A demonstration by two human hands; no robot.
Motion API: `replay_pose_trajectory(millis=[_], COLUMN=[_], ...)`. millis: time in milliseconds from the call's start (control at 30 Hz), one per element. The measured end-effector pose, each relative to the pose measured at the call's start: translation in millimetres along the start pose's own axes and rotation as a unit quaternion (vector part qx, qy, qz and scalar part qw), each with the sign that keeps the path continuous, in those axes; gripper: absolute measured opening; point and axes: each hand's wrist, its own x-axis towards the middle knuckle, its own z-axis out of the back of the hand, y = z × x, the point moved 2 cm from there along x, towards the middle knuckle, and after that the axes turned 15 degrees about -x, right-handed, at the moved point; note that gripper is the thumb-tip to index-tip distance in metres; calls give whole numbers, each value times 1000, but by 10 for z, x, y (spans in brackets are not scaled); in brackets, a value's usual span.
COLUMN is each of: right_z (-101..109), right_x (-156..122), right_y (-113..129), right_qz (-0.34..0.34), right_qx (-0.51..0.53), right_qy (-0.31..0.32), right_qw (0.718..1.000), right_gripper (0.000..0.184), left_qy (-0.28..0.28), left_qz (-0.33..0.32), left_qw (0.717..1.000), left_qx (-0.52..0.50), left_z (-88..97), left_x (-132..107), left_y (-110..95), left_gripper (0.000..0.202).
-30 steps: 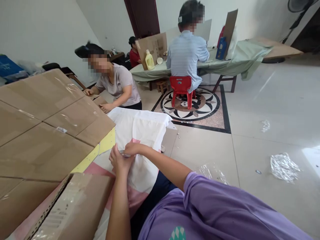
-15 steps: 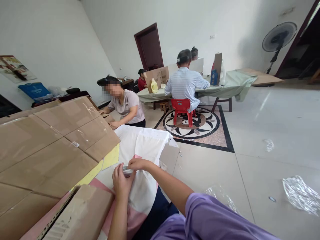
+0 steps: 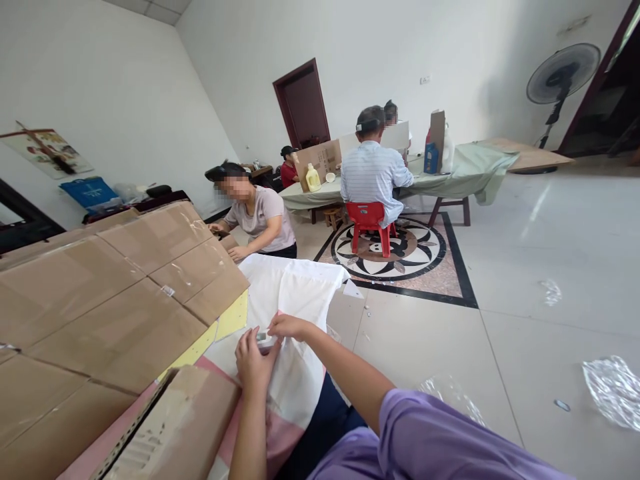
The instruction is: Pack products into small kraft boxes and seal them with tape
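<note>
A small white object with a grey-green patch on top (image 3: 263, 338) sits between my two hands, low over the cloth; its exact kind is too small to tell. My left hand (image 3: 254, 359) is closed round its near and left sides, thumb on the right. From the right, my right hand (image 3: 289, 327) has its fingers pinched together at the object's right edge; whatever is in the pinch is hidden. Under both hands lies a white and pink cloth (image 3: 295, 287), draped over the table edge and toward my lap.
Large cardboard panels (image 3: 125, 293) stand on the left, and a cardboard box (image 3: 185, 420) is close by my left forearm. A person (image 3: 263, 217) works across from me. Farther back another sits on a red chair (image 3: 367, 217). Clear plastic wrap (image 3: 613, 390) lies on the floor.
The view has shifted slightly, so everything appears a little to the right and lower. Both hands stay on the white object, and its grey-green patch shows more clearly.
</note>
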Motion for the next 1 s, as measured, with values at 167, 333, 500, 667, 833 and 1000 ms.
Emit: replay_pose_trajectory(millis=[167,333,500,667,833,1000], right_z=[30,13,-19,-46,-34,-26], right_x=[11,-22,-30,6,3,-50], right_y=[-32,-115,-138,-95,-70,-51], right_qz=[27,58,61,46,38,46], right_qx=[44,90,121,131,137,133], right_qy=[2,2,-2,-12,-13,-16], right_qw=[999,994,991,990,990,990], right_gripper=[13,21,22,14,8,7], left_qy=[0,-7,-16,-24,-32,-31], left_qz=[-5,-25,-20,5,30,49], left_qw=[1000,999,997,994,990,984], left_qx=[-19,-44,-74,-104,-137,-167], left_z=[-12,-19,-25,-43,-21,20], left_x=[3,17,3,8,15,60], left_y=[54,150,207,249,231,228], left_gripper=[63,39,36,41,41,40])
